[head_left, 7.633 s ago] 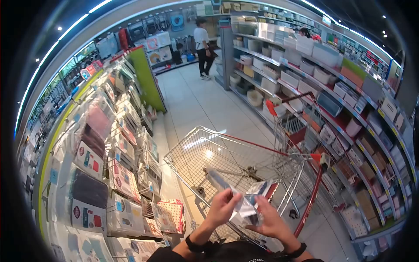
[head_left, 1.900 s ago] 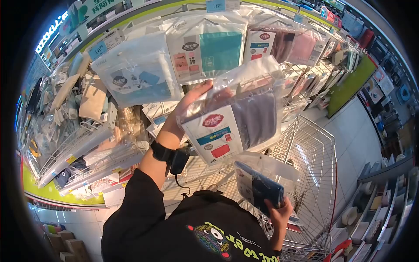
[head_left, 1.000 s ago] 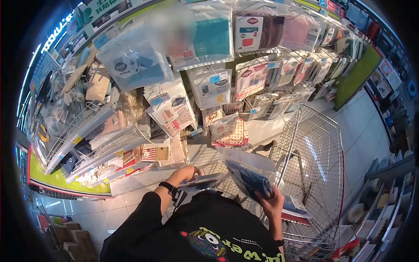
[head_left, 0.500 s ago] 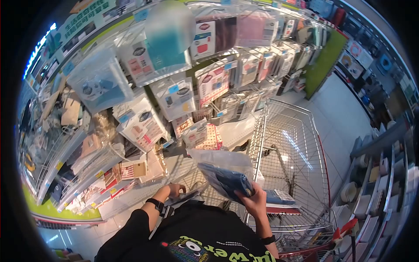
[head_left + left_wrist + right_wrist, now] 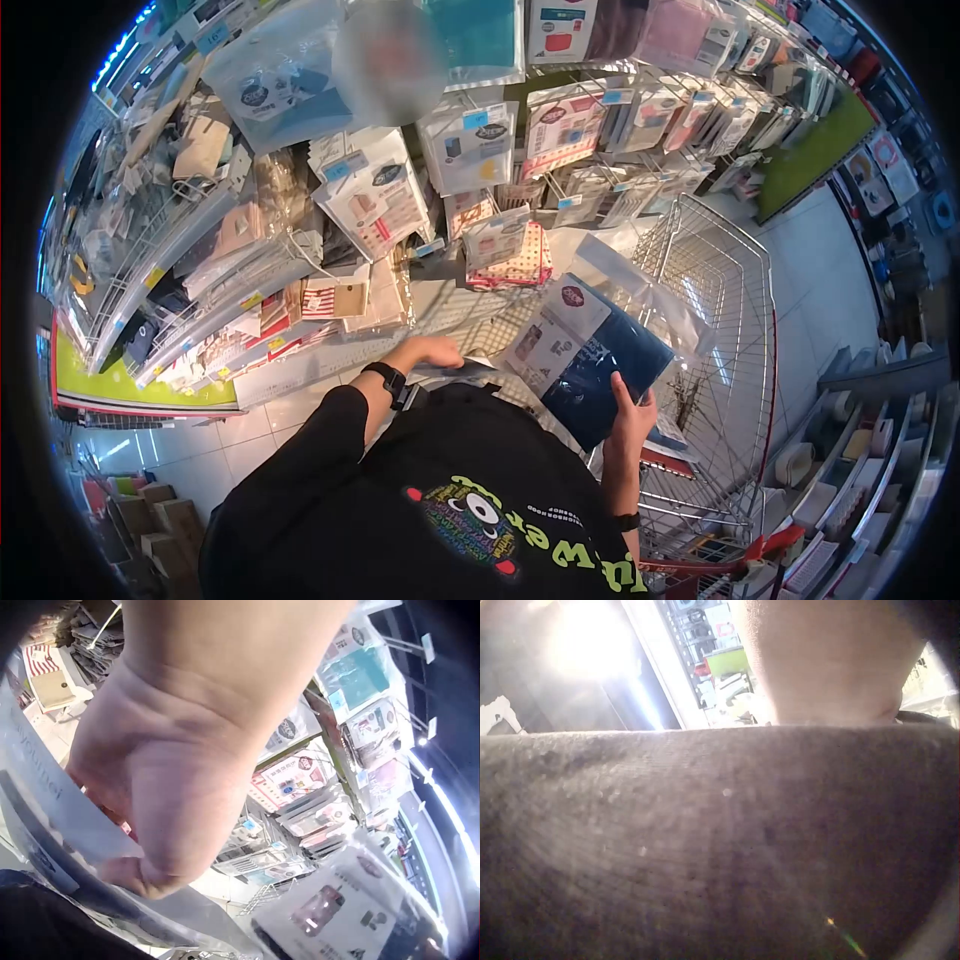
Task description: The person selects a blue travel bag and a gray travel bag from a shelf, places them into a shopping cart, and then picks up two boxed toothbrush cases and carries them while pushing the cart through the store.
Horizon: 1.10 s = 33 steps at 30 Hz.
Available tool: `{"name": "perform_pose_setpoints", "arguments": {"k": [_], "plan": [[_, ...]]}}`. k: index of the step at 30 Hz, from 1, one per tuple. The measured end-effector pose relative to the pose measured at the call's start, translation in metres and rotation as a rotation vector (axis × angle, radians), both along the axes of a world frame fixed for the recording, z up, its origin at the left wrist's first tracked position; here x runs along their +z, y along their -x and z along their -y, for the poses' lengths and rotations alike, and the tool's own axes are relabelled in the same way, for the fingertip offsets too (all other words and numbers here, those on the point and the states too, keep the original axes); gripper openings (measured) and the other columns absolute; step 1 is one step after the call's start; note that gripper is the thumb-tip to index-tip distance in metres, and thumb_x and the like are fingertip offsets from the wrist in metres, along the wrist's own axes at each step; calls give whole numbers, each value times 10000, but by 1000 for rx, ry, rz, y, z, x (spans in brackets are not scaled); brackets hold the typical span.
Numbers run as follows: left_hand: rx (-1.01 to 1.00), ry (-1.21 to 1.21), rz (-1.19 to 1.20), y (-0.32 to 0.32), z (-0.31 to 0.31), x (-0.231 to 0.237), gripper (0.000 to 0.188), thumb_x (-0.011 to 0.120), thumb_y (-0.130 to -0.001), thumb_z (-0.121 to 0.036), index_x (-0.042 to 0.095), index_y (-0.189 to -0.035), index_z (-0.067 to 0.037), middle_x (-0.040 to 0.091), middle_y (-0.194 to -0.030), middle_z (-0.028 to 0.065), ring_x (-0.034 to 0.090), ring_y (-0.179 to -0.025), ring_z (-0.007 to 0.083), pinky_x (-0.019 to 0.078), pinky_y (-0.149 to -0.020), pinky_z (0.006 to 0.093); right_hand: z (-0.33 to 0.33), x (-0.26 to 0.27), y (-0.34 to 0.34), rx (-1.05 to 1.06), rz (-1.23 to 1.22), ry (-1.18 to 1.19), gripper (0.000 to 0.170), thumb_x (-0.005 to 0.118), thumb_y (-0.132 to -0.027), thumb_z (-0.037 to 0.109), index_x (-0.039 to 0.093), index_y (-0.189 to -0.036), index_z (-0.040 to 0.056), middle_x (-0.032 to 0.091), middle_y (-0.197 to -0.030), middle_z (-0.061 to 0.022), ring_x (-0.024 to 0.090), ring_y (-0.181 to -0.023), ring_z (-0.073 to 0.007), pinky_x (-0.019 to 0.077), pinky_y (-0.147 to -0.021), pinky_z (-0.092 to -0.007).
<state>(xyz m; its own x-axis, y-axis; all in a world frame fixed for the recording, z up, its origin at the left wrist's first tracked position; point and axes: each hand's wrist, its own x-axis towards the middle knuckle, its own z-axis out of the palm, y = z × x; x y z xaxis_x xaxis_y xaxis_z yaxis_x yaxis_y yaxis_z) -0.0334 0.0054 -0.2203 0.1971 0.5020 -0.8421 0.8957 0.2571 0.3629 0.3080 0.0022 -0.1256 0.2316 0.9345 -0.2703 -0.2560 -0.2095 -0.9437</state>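
In the head view my left hand [image 5: 432,350] is low near the shirt, by a clear package [image 5: 470,376] mostly hidden behind shirt and hand. The left wrist view shows the left hand [image 5: 180,802] with thumb and fingers curled on that clear plastic package [image 5: 45,787]. My right hand [image 5: 628,425] grips the lower right of a dark blue packaged item [image 5: 610,360], thumb on its front; its printed card faces up and its clear flap extends up and right. The right wrist view is mostly dark fabric, with bare skin [image 5: 832,660] above and the fingers hidden.
A rack of hanging packages [image 5: 470,150] fills the far side, with wire trays of loose packages [image 5: 200,300] at left. A wire shopping cart [image 5: 770,380] stands right of the blue package, holding another package [image 5: 668,436]. Shelves with containers [image 5: 860,450] line the lower right.
The left hand has lowered a grey-purple package from before the rack to the shirt. In the right hand, the blue package has risen and turned, so its card shows more fully.
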Motion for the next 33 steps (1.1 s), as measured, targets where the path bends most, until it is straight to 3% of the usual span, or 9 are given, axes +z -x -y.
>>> {"name": "perform_pose_setpoints", "arguments": {"k": [4,6,11,16,20,24,28,30,33], "plan": [[157,-101,116,7,-7,-17,330,515,-770,-318,649,-811,-19,646,-818,132,587,-780,223,448,-712,364,-3,3,-2,-44,-58,89,285,732,-761,57,615,-1011,-15,643,-923,-53,592,-820,-113,460,-762,-241],[106,-375,255,11,-8,-25,366,515,-782,-353,633,-799,-6,634,-809,133,580,-806,224,435,-730,384,-1,4,-4,-36,-105,95,335,732,-760,56,589,-1051,-27,637,-953,-66,592,-827,-123,461,-772,-244],[361,-323,40,7,-16,3,433,585,-757,-367,646,-867,47,628,-878,242,606,-793,343,458,-703,396,0,9,-8,-15,-126,91,355,747,-747,72,580,-1047,-20,631,-955,-64,593,-832,-127,465,-779,-247],[769,-339,186,10,-21,8,441,620,-781,-360,621,-883,69,607,-781,131,560,-700,205,430,-635,359,-2,13,-10,21,-205,133,345,741,-750,72,582,-1045,-10,639,-951,-70,612,-812,-141,487,-761,-264],[872,-251,410,8,-32,11,460,638,-804,-386,597,-988,33,581,-819,56,517,-707,128,399,-616,316,-2,16,-11,79,-359,216,326,717,-774,88,577,-1052,-9,647,-951,-95,639,-806,-175,527,-742,-301],[920,-268,622,-16,-40,52,491,571,-843,-474,594,-1059,-33,584,-833,28,517,-731,98,403,-651,290,-2,12,-12,141,-414,287,340,701,-796,128,564,-1070,-17,643,-956,-102,644,-821,-186,545,-727,-312],[956,-81,861,-31,-42,87,646,418,-858,-641,548,-1210,-115,625,-965,20,568,-814,103,428,-770,268,-1,13,-6,183,-448,302,354,699,-801,144,558,-1079,-25,639,-961,-99,643,-816,-185,541,-732,-310],[839,-24,819,-37,-44,97,675,380,-889,-627,428,-1329,-117,556,-1168,33,568,-922,107,479,-753,255,-2,8,-8,220,-411,308,364,696,-804,147,553,-1087,-31,637,-962,-101,640,-817,-182,534,-741,-302],[806,-9,829,-46,-41,121,624,517,-880,-513,428,-1317,-76,571,-1161,58,572,-976,131,485,-812,282,-2,11,-9,226,-376,314,371,696,-805,154,551,-1090,-33,634,-965,-100,633,-832,-176,524,-753,-292]]}}
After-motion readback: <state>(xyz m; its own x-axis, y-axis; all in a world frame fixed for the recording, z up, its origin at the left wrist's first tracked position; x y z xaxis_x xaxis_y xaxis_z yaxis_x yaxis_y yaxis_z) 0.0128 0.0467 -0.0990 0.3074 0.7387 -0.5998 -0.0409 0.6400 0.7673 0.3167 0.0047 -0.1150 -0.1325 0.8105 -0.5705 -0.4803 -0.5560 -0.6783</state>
